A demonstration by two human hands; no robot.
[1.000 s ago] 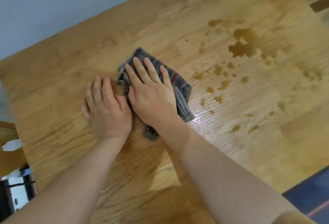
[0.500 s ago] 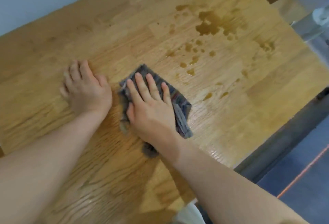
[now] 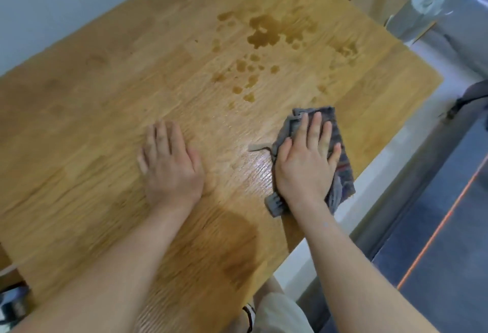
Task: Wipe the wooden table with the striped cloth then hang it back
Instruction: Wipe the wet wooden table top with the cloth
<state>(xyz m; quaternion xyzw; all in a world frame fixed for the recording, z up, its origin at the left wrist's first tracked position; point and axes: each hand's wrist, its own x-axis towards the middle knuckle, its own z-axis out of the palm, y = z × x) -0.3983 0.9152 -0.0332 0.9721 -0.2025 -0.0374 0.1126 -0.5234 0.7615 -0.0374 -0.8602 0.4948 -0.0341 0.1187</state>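
striped cloth [image 3: 339, 153] is lying folded on the wooden tabletop [image 3: 111, 110], close to its right edge, and the right hand [image 3: 306, 163] is pressing down flat on it — fingers [image 3: 315, 126] stretched out and only slightly spread, palm bearing on the fabric rather than gripping it, which is likely the way to be keeping the whole pad in contact with the wood while wiping. one corner of the cloth is sticking out near the wrist and another is poking past the fingertips. the left hand [image 3: 171, 166] is resting flat on bare wood well apart from the cloth, fingers together and holding nothing, seemingly bracing the body. beyond the cloth, a scatter of brownish liquid spots [image 3: 261, 34] is sitting untouched toward the far side, while the wood between the two hands is showing a wet sheen — so the wiping is looking only partly done, and hanging the cloth back is not yet started.
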